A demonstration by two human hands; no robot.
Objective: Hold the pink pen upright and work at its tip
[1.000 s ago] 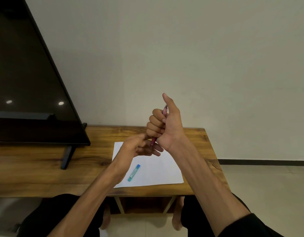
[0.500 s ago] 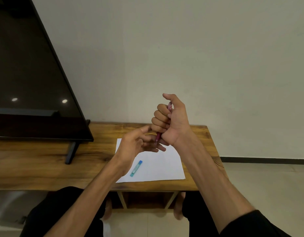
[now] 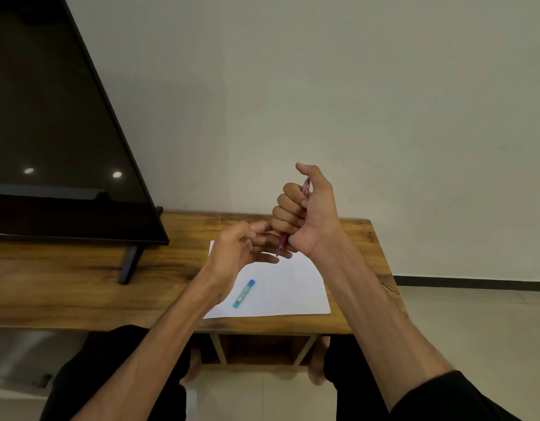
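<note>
So the right hand (image 3: 305, 214) was fisted around a pink pen (image 3: 283, 240), held upright over the bench (image 3: 80, 287), thumb sticking up near the top end and the tip poking out below the fist. The left hand (image 3: 241, 250) sat just at 8 o'clock of it, fingers loosely spread and holding nothing, fingertips right by the pen tip; couldn't tell if they actually touched. Below both lay a white sheet of paper (image 3: 293, 293) with a small blue-green tube (image 3: 244, 294) on it, at 7 o'clock from the pen. A dark TV (image 3: 50, 132) stood at 9 o'clock.
</note>
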